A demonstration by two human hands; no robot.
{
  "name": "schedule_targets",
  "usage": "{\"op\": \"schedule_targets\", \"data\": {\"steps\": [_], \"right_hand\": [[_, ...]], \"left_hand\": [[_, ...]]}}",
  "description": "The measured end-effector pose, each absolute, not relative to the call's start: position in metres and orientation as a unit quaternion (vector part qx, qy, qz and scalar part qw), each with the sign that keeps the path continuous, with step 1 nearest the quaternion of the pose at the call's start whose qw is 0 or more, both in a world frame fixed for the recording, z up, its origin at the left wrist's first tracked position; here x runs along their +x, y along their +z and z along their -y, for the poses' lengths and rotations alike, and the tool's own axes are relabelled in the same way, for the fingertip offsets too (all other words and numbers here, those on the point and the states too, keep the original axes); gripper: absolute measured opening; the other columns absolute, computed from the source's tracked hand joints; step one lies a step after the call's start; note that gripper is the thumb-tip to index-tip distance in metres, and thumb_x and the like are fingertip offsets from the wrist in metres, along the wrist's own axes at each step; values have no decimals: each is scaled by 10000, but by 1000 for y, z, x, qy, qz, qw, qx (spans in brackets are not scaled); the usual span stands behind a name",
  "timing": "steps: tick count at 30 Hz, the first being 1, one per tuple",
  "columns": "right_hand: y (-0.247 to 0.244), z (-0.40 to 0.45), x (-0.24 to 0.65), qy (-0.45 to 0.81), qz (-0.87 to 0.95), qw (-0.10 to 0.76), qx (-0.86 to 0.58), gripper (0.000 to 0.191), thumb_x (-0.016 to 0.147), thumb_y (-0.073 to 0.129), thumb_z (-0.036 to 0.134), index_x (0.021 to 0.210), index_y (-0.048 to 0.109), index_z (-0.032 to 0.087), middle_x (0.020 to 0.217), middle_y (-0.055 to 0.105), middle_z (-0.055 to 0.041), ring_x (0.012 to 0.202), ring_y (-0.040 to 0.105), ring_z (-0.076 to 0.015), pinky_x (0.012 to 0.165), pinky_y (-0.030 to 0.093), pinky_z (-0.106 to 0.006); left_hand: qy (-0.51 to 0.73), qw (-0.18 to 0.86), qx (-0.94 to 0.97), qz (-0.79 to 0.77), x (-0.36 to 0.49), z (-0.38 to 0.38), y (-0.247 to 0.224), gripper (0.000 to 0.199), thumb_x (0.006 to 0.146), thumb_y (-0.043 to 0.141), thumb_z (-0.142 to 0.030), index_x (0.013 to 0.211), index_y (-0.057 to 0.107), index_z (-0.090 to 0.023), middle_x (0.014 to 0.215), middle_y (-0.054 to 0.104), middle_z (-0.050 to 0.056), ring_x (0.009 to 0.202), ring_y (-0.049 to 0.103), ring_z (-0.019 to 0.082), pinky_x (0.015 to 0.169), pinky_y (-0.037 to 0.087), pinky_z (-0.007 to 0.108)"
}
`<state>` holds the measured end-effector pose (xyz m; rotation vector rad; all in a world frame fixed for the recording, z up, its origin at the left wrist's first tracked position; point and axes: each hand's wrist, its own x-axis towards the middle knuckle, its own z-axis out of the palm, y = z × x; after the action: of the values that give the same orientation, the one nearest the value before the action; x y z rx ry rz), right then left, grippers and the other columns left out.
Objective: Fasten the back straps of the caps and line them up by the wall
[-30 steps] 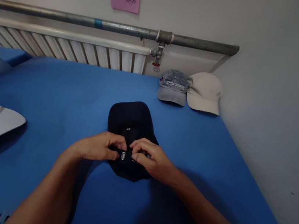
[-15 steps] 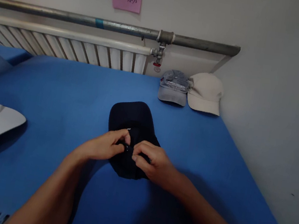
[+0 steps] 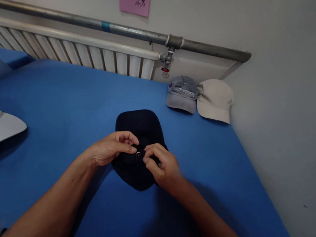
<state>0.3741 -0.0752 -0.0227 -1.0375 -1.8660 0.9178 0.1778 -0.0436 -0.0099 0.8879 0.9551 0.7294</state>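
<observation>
A dark cap lies on the blue surface, its brim pointing away from me. My left hand pinches the cap's strap from the left, thumb and fingertips near a small shiny buckle. From the right, my right hand has its thumb and forefinger closed on the same strap, just beside the buckle. Both hands hide part of the strap and the cap's opening.
A grey-blue cap and a beige cap sit side by side at the back right, near the wall. A white cap is at the left edge. Behind the surface run a radiator and a metal pipe.
My left thumb has straightened along the strap, and the fingers have shifted slightly. My right hand has moved a little up and right. The buckle shows more plainly between the hands.
</observation>
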Motion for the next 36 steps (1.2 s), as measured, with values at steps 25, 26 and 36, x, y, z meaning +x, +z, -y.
{"op": "schedule_targets", "data": {"steps": [25,26,36], "right_hand": [[-25,81,372,190,797,424,-386,124,819,544,124,727,535,208,1062,627,-110,973,631,-219,844,540,-397],[-25,80,373,192,798,421,-385,123,818,546,127,727,536,209,1061,628,-110,973,632,-219,843,540,-396],[-23,79,373,231,808,382,-384,153,782,547,96,670,531,199,1064,631,-112,987,624,-216,852,523,-378]], "left_hand": [[341,721,399,-453,185,47,-18,286,580,822,-159,802,642,-147,678,554,-47,590,502,66,579,387,212],[340,719,402,-455,185,47,-18,286,580,822,-159,802,642,-147,678,553,-47,591,500,65,576,383,210],[328,694,437,-469,189,52,-12,292,564,801,-171,798,627,-154,650,528,-61,592,476,72,594,372,227]]}}
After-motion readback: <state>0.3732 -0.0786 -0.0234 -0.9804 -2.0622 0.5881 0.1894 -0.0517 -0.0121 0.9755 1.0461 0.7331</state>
